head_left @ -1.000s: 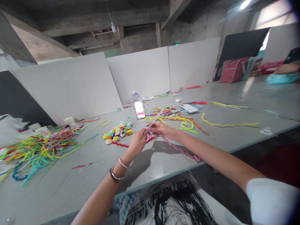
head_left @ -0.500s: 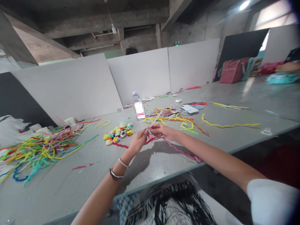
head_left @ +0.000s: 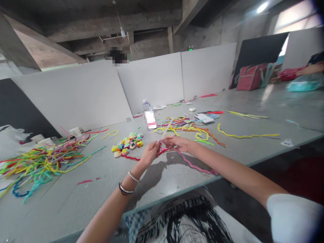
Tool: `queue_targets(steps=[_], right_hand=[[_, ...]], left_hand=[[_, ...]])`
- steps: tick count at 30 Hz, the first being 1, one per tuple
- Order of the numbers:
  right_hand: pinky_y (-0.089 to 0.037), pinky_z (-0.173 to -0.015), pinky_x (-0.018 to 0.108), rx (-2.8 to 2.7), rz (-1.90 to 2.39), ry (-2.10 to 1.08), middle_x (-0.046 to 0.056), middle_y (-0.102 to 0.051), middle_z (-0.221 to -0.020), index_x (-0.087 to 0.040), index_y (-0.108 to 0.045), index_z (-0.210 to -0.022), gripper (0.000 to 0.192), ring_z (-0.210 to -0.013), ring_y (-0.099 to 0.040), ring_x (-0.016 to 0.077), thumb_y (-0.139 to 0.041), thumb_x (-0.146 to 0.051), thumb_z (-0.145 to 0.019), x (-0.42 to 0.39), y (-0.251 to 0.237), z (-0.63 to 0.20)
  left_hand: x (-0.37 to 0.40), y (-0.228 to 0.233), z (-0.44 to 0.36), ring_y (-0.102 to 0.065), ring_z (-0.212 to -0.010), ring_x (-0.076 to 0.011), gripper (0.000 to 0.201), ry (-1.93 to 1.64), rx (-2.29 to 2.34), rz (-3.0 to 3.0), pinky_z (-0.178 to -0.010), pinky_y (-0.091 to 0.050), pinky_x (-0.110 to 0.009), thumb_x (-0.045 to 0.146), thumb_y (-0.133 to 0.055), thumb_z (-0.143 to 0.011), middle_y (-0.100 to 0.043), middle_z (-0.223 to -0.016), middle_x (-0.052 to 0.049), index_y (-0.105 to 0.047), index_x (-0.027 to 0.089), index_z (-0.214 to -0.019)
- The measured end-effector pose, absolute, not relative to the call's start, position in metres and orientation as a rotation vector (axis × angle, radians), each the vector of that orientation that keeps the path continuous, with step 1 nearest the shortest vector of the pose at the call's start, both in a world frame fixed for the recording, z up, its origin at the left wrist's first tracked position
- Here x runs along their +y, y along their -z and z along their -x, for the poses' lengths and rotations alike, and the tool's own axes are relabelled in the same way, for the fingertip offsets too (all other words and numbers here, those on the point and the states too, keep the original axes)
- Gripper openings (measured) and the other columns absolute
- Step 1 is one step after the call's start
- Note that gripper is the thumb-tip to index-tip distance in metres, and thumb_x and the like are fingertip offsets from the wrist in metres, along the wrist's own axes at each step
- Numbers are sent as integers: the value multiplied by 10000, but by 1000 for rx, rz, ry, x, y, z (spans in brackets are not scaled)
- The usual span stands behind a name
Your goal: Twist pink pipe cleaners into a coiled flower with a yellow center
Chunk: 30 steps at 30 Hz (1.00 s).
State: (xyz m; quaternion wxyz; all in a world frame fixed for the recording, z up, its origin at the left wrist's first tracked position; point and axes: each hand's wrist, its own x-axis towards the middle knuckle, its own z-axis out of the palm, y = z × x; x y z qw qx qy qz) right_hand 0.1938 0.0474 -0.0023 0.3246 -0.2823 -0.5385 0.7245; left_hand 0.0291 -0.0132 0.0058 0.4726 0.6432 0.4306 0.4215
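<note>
Both hands pinch a pink fuzzy wire over the grey table.

L hand [head_left: 150,152] & R hand [head_left: 180,143] meet fingertip to fingertip just above the table [head_left: 162,175], each closed on the pink wire [head_left: 194,166]; the wire's bent end sits betw. the fingers, a pale tip sticks up past them, and the long wavy rest trails along the tabletop under the R forearm toward the near edge. L wrist has two bracelets [head_left: 129,184]. Just behind the hands: a cluster of small coloured flowers [head_left: 128,144] w/ a red wire beside it. Big heap of mixed wires [head_left: 37,162] well off to the L; looser tangle [head_left: 184,126] behind the R hand, near a bottle [head_left: 148,113] & a phone [head_left: 204,117]. Long yellow wire [head_left: 246,135] lies apart on the R.
</note>
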Motion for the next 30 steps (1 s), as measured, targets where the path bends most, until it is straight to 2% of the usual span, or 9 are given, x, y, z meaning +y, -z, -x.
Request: queue_targets(steps=[5, 9, 15, 21, 25, 30], right_hand=[[-379, -563, 221, -1522, 786, -1891, -36, -538, -658, -174, -597, -714, 318, -596, -459, 77, -799, -358, -551, 47, 6, -194], [-276, -496, 214, -1695, 774, -1752, -54, -488, -588, -158, -563, -646, 312, -514, -364, 53, -771, -378, -571, 46, 6, -194], [-174, -448, 228, -1964, 795, -1533, -37, -486, -541, -138, -621, -650, 271, -463, -286, 50, -710, -392, -623, 45, 4, -195], [-195, -449, 225, -2071, 771, -1465, -32, -488, -541, -137, -666, -678, 268, -478, -309, 56, -699, -398, -631, 48, 1, -199], [-197, -451, 218, -2136, 800, -1477, -39, -465, -564, -132, -658, -709, 315, -495, -303, 55, -688, -438, -642, 46, -4, -202], [-225, -460, 206, -2219, 791, -1388, -35, -489, -628, -145, -614, -767, 299, -535, -358, 63, -655, -428, -678, 39, -8, -202]], left_hand=[[-6, 3, -26, -216, -409, -49, 464, -1014, 1094, -1653, -399, -185, -188, 637, -423, -790, -248, -485, 95, -435, 178, -720], [-3, 9, -24, -245, -407, -52, 464, -928, 1143, -1703, -404, -195, -196, 629, -390, -805, -271, -481, 88, -446, 177, -714], [-3, 9, -21, -261, -398, -56, 452, -828, 1178, -1707, -398, -190, -202, 629, -414, -782, -323, -480, 81, -448, 182, -726], [-8, 0, -23, -148, -374, -41, 382, -757, 1114, -1439, -387, -111, -191, 553, -465, -796, -210, -458, 108, -368, 200, -689], [-14, -5, -24, -139, -376, -37, 341, -737, 1045, -1405, -383, -96, -185, 490, -465, -813, -206, -467, 103, -379, 188, -682], [-13, -7, -20, -106, -379, -41, 303, -652, 947, -1300, -363, -64, -184, 427, -455, -833, -175, -477, 98, -375, 185, -668]])
